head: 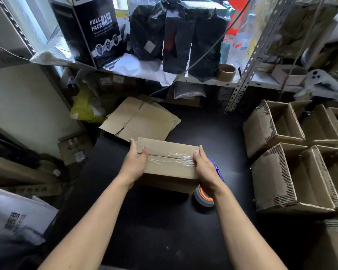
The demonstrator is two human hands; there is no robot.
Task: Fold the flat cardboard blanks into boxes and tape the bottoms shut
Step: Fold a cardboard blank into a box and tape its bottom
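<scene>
Box (169,162): stood on the dark table (213,133), near its middle, taped bottom facing up; clear tape (172,159) ran along the centre seam between the two closed flaps.
Left hand (136,162): gripped the left end of the box, thumb lying on the top face beside the tape, fingers wrapped over the far left corner.
Right hand (204,168): gripped the right end of the box, fingers curled over the top edge where the tape ended.
Tape dispenser (205,196): lay on the table just beside the box's right near corner, partly hidden under the right wrist; blue handle and orange-cored roll visible.
Flat blanks (142,119): lay stacked at the far left edge of the table, behind the box, apart from it.
Finished boxes (293,152): stood in rows on the right side, open ends facing up and to the right.
Brown tape roll (226,72): sat on the shelf (203,79) above the table.
</scene>
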